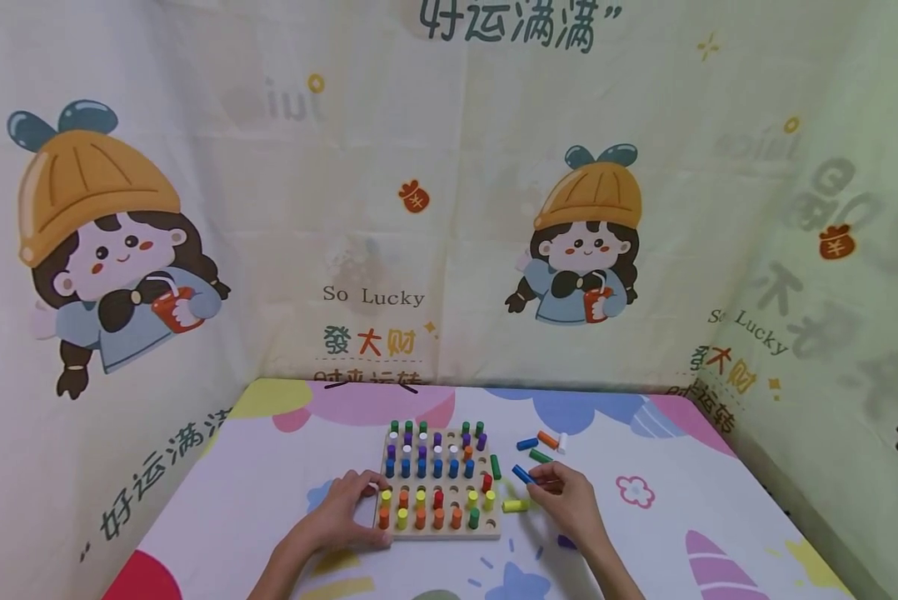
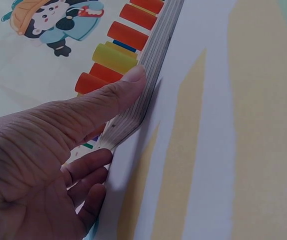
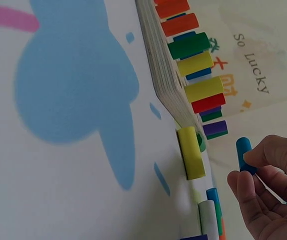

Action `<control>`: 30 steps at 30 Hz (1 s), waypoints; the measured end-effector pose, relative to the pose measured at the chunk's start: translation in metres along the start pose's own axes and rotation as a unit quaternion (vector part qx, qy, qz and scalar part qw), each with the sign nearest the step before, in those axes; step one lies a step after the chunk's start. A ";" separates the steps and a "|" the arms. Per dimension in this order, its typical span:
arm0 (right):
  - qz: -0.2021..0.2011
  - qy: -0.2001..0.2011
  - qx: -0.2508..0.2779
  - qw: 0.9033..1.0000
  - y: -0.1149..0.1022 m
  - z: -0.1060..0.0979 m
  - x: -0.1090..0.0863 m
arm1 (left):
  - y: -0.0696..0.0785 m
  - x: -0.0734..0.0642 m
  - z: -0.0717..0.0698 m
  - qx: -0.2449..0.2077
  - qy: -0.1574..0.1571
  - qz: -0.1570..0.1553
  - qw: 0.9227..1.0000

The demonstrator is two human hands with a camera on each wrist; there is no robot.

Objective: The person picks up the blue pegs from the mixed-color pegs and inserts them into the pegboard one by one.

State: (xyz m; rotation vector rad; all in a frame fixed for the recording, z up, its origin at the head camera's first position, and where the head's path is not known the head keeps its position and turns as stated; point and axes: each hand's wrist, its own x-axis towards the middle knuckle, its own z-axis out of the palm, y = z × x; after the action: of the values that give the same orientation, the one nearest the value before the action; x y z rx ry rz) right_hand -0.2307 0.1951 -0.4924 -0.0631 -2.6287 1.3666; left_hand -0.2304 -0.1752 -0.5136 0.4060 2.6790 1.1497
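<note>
A wooden pegboard (image 1: 440,535) with rows of coloured pegs lies on the table, several of its holes bare. My left hand (image 1: 341,510) holds it by the front left corner; the thumb (image 2: 133,80) presses the front edge and the other fingers are at the left side. To the right of the board, my right hand (image 1: 571,502) pinches a blue peg (image 3: 243,154) between thumb and fingers, clear of the board. Beneath that hand lies a yellow peg (image 1: 515,506). A loose green peg (image 1: 496,467) is beside the board's right edge.
Beyond the right hand lie loose pegs: blue (image 1: 527,444), orange (image 1: 547,438), white (image 1: 563,442) and green (image 1: 541,457). A purple peg (image 1: 566,542) is partly hidden by the right wrist. Printed cloth (image 1: 464,250) hangs around the patterned table (image 1: 231,500) at the back and sides.
</note>
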 end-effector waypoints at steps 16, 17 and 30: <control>-0.005 -0.006 -0.006 1.000 -0.004 0.014 0.007 | 0.000 -0.004 -0.001 0.001 0.003 0.007 1.000; -0.004 -0.006 -0.005 1.000 -0.004 0.015 0.008 | 0.000 -0.003 -0.001 0.002 0.004 0.006 1.000; -0.030 -0.029 0.004 0.999 -0.008 0.023 0.012 | -0.002 -0.001 0.001 0.003 0.004 0.001 1.000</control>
State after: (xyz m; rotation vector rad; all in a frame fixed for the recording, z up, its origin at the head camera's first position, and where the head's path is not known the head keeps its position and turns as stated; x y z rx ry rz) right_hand -0.2464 0.1732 -0.4967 0.0562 -2.6493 1.3808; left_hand -0.2296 -0.1760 -0.5160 0.4077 2.6895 1.1467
